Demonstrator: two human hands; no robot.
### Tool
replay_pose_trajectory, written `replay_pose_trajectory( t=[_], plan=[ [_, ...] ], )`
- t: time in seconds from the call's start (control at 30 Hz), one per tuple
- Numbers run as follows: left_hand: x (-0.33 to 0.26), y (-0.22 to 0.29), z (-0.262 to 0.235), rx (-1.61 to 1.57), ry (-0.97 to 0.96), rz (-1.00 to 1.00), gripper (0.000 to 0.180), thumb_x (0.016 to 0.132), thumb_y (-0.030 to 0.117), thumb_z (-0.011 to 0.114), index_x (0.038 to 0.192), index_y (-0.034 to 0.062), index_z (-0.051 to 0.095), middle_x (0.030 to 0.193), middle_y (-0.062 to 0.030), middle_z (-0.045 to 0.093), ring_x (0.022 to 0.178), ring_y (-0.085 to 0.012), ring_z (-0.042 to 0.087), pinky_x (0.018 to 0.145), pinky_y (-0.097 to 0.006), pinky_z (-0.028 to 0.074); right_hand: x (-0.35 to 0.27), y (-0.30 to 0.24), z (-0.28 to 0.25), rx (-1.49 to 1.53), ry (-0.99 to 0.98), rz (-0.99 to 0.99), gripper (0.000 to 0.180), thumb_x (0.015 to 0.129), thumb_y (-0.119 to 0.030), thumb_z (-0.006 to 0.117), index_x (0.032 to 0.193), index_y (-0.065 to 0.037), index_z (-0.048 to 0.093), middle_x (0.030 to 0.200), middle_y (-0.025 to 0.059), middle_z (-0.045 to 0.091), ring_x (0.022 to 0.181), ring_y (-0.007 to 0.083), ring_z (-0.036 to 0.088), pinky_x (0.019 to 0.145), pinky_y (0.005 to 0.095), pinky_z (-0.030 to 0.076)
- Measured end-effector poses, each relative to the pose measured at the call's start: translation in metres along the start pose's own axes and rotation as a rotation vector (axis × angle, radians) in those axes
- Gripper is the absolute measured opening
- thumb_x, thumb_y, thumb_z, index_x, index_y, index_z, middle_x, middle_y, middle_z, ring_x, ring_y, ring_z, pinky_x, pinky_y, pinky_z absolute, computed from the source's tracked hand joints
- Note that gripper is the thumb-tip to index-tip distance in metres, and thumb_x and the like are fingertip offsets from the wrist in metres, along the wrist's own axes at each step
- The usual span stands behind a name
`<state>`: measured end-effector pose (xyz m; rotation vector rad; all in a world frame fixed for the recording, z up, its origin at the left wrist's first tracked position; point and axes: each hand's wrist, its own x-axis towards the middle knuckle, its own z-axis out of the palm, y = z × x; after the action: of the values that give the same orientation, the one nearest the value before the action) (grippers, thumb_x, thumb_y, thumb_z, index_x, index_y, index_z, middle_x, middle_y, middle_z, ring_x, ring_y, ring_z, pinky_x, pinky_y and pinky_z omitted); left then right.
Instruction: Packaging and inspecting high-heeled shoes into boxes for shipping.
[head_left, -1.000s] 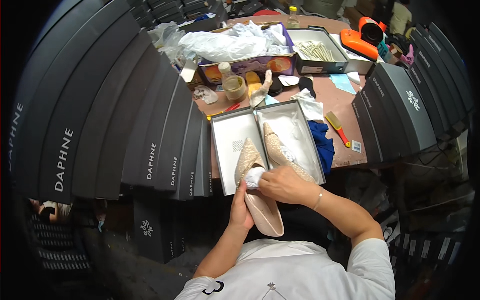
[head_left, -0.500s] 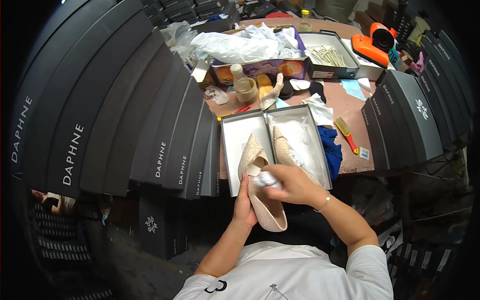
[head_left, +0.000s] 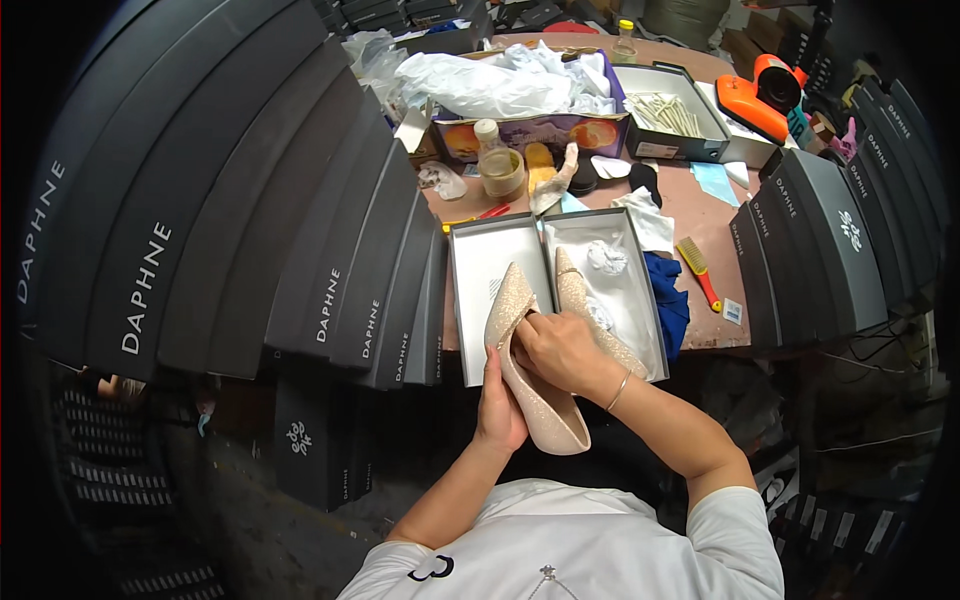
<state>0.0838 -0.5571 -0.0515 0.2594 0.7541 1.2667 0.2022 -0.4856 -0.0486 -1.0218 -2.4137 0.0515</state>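
Note:
My left hand (head_left: 503, 405) grips a beige, glittery pointed pump (head_left: 512, 287) from its left side, toe pointing away from me. My right hand (head_left: 568, 352) reaches into the shoe's opening with curled fingers. Its fingertips are hidden inside, so what they pinch cannot be seen. Under the shoe lies an open shoebox in two halves: a white-lined left half (head_left: 492, 240) and a right half (head_left: 655, 330) lined with tissue. A matching pump (head_left: 571, 287) rests in the right half, partly covered by my right hand. Beside it is a crumpled white paper ball (head_left: 607, 257).
Stacks of dark shoeboxes rise at left (head_left: 230, 200) and right (head_left: 810, 240). Behind are a purple carton (head_left: 530, 135) of white plastic, a box of pale sticks (head_left: 665, 115), a glue jar (head_left: 500, 172) and an orange tool (head_left: 750, 108). A brush (head_left: 698, 272) and blue cloth (head_left: 668, 295) lie right.
The white wad has left my right hand, and a crumpled paper ball now shows in the right box half. My right hand has moved into the shoe's opening. My left hand keeps its hold.

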Motion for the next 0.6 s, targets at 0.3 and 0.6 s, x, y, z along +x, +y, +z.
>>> replay_pose_trajectory(
  t=[0.3,0.6],
  plan=[
    [0.002,0.003,-0.006,-0.019,0.022,0.036,0.063,0.101,0.052,0.029,0.143,0.0052,0.033,0.14,-0.0133,0.043,0.131,-0.0259,0.042,0.109,-0.041,0.035,-0.005,-0.001,-0.005,0.049,0.108,-0.014,0.01,0.074,-0.011,0.06,0.08,-0.008,0.053,0.068,0.0047,0.052,0.06,0.0206,0.058,0.055,0.0327,0.046],
    [0.001,-0.01,-0.008,-0.067,-0.055,-0.075,0.062,0.1,0.054,0.036,0.14,0.0072,0.039,0.135,-0.0105,0.049,0.126,-0.023,0.046,0.107,-0.039,0.037,-0.038,-0.014,-0.032,0.181,0.133,0.045,0.012,0.073,-0.01,0.062,0.082,-0.008,0.055,0.069,0.0068,0.045,0.06,0.0222,0.052,0.055,0.035,0.044]
  ],
)
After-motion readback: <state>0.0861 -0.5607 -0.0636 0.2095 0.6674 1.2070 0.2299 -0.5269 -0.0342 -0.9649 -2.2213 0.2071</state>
